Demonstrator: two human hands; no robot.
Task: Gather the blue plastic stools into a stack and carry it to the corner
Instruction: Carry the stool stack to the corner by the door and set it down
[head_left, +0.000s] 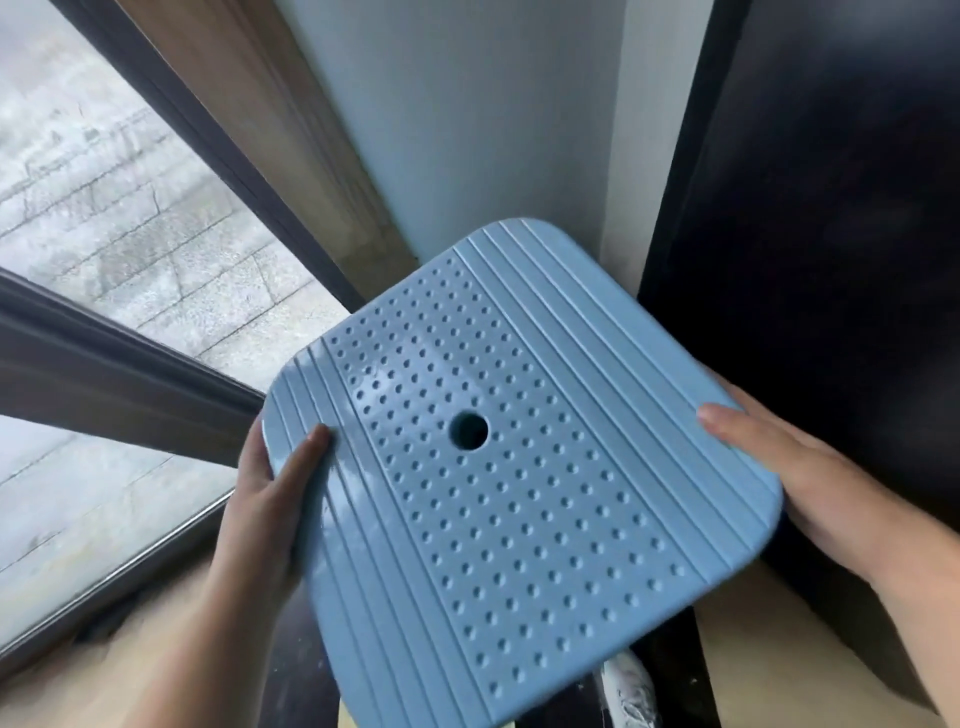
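Bare left hand (262, 512) & right hand (810, 483), forearms w/o sleeves

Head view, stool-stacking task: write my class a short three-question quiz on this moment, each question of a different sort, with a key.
1. True or false: only one hand grips the blue stool seat.
2. Multiple choice: what lies at the seat's middle? A) a round hole B) a sticker C) a handle
3. Fill in: behind the seat, a pale wall stands between a dark panel and a ______.

Key:
1. False; the left hand and the right hand grip opposite edges.
2. A
3. window
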